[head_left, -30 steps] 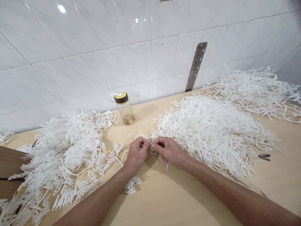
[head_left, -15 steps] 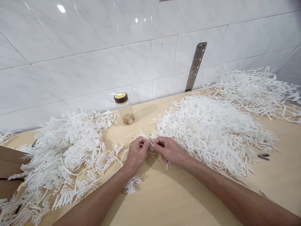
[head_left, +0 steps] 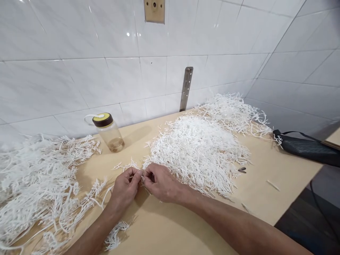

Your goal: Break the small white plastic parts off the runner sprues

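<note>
Both hands meet over the table in front of the heap of loose white pieces (head_left: 193, 148). My left hand (head_left: 126, 186) is closed, thumb and forefinger pinching a thin white branched plastic strand (head_left: 131, 164). Fingertip to fingertip with it, my right hand (head_left: 160, 182) also pinches at the white plastic; its other fingers are curled and partly hidden. To the left spreads a tangle of branched white plastic strands (head_left: 42, 177), and a small clump (head_left: 115, 235) lies near my left forearm.
A clear bottle (head_left: 110, 136) with a dark and yellow lid stands near the tiled wall. More white strands (head_left: 231, 111) lie at the back right, near a black case (head_left: 305, 147). A metal bracket (head_left: 186, 88) rises along the wall. Dark small clippers or blades (head_left: 242, 170) lie beside the heap.
My view has turned to the right, bringing the table's right edge, the black case and a wall plate into sight. Both hands stay together, pinching the white plastic.
</note>
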Demonstrator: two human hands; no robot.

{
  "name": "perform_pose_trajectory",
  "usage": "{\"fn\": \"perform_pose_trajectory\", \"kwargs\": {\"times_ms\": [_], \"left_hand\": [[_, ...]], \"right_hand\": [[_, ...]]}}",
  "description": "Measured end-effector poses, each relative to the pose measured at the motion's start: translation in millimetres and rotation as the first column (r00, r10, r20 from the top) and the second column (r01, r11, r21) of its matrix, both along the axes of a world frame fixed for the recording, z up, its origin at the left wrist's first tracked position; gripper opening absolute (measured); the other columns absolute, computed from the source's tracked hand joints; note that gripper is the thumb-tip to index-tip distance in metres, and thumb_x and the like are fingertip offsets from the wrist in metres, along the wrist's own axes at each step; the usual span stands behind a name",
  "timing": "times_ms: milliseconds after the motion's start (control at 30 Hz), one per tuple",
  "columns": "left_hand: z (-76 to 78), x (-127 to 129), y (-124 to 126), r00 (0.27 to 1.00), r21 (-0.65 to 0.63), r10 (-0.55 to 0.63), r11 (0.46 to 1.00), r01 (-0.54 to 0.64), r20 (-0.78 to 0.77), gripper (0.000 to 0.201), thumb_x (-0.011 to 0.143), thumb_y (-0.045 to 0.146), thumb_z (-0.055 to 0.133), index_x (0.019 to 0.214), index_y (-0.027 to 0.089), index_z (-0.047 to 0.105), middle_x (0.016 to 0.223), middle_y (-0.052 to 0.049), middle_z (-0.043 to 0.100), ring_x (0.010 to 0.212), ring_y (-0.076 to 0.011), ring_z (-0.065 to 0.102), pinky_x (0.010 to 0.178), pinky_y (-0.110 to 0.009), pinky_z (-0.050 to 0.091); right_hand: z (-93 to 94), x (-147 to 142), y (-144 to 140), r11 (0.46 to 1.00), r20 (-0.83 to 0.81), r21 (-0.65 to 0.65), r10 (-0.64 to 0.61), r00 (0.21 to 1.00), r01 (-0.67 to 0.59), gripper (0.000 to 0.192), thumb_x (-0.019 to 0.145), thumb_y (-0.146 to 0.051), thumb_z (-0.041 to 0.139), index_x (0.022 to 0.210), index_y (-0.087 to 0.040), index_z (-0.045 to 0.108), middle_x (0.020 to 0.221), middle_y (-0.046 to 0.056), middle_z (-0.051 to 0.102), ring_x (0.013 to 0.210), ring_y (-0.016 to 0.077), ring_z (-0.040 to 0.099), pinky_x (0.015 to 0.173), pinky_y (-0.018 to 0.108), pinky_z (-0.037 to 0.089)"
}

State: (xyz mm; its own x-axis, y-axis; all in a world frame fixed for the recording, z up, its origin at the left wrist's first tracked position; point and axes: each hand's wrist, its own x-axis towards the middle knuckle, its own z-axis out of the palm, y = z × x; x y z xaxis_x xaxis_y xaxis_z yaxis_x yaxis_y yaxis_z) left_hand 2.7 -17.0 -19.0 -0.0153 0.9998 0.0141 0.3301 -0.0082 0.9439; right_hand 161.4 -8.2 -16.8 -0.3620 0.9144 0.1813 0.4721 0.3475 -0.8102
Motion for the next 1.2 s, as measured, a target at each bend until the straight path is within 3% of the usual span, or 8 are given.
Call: {"fn": "perform_pose_trajectory", "kwargs": {"times_ms": [333, 800, 967, 1200], "left_hand": [[-0.3, 1.8, 2.0, 0.996, 0.095, 0.027, 0.995, -0.019, -0.085, 0.041, 0.078, 0.056, 0.058, 0.061, 0.019, 0.058, 0.055, 0.000, 0.056, 0.054, -0.0142, 0.046, 0.052, -0.025, 0.038], [-1.4, -0.5, 2.1, 0.999, 0.068, 0.016, 0.998, -0.013, -0.033, 0.043, 0.076, 0.058, 0.063, 0.059, 0.019, 0.057, 0.049, 0.002, 0.051, 0.048, -0.0120, 0.040, 0.045, -0.023, 0.031], [5.8, 2.9, -2.0, 0.998, -0.023, 0.047, 0.999, -0.046, 0.051, 0.046, 0.074, 0.062, 0.065, 0.061, 0.019, 0.053, 0.045, 0.006, 0.040, 0.043, -0.0092, 0.032, 0.042, -0.022, 0.026], [6.9, 4.4, -3.2, 0.985, -0.092, 0.085, 0.993, -0.072, 0.148, 0.046, 0.074, 0.060, 0.067, 0.063, 0.019, 0.051, 0.045, 0.007, 0.038, 0.042, -0.0079, 0.031, 0.041, -0.021, 0.024]], "right_hand": [[-9.4, -3.8, -3.1, 0.978, 0.107, 0.195, 0.057, 0.993, -0.078, 0.019, 0.085, -0.015, 0.048, 0.073, -0.022, 0.036, 0.074, 0.000, 0.048, 0.070, 0.0146, 0.043, 0.065, 0.028, 0.035], [-8.4, -3.7, -5.9, 0.975, 0.096, 0.193, 0.093, 0.991, -0.111, 0.018, 0.085, -0.013, 0.048, 0.073, -0.021, 0.037, 0.074, 0.000, 0.050, 0.071, 0.0147, 0.044, 0.066, 0.028, 0.035], [-3.7, -2.5, -5.3, 0.995, 0.014, 0.101, 0.010, 1.000, -0.012, 0.013, 0.086, -0.016, 0.052, 0.074, -0.019, 0.048, 0.075, 0.001, 0.057, 0.071, 0.0140, 0.050, 0.065, 0.027, 0.038], [-2.1, -2.4, -2.8, 0.994, -0.125, -0.045, -0.101, 0.987, 0.096, 0.007, 0.086, -0.020, 0.057, 0.084, -0.017, 0.063, 0.079, 0.002, 0.066, 0.072, 0.0137, 0.059, 0.065, 0.025, 0.044]]}}
